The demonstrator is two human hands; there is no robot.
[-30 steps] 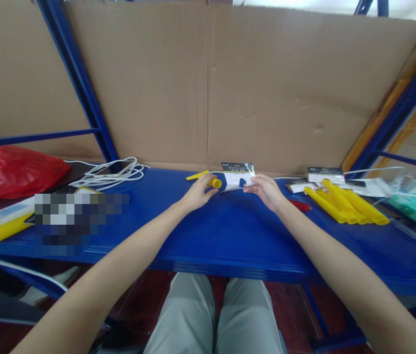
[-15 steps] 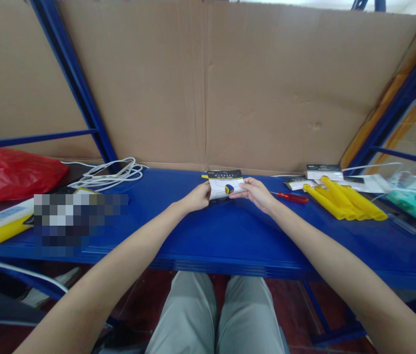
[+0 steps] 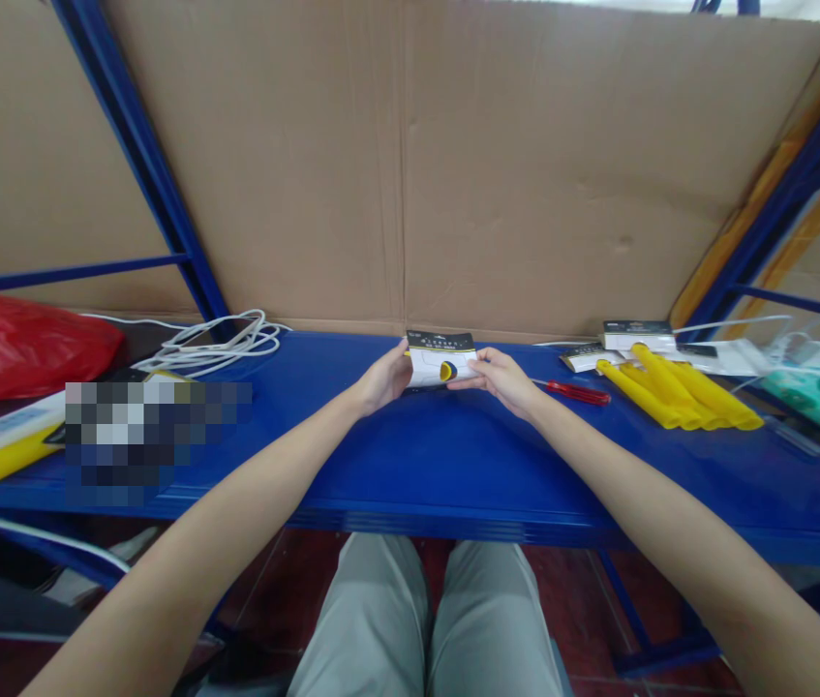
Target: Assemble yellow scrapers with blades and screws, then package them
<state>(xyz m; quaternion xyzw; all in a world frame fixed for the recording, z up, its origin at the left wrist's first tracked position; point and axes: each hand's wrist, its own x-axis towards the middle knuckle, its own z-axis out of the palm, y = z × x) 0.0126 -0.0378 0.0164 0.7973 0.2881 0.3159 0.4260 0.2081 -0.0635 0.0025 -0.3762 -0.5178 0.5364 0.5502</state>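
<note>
A black and white printed package (image 3: 424,364) with a small yellow and dark spot on its face is held up over the blue table (image 3: 445,455). My left hand (image 3: 384,378) grips its left edge. On the other side, my right hand (image 3: 500,376) pinches the right edge between thumb and fingers. Just right of my right hand lies a red-handled screwdriver (image 3: 579,392). Several yellow tubes (image 3: 689,392) lie farther right, in front of more black and white packages (image 3: 638,335).
Coiled white cable (image 3: 239,339) lies at the back left, with a red bag (image 3: 24,347) beyond it. A yellow tube (image 3: 7,459) and a pixelated area are at the left front. A green and white packet (image 3: 816,399) sits far right. Cardboard (image 3: 526,174) stands behind the table.
The package's left side and my left hand have shifted slightly, with the fingers now higher on its edge. The yellow bit at its upper left corner is now mostly hidden.
</note>
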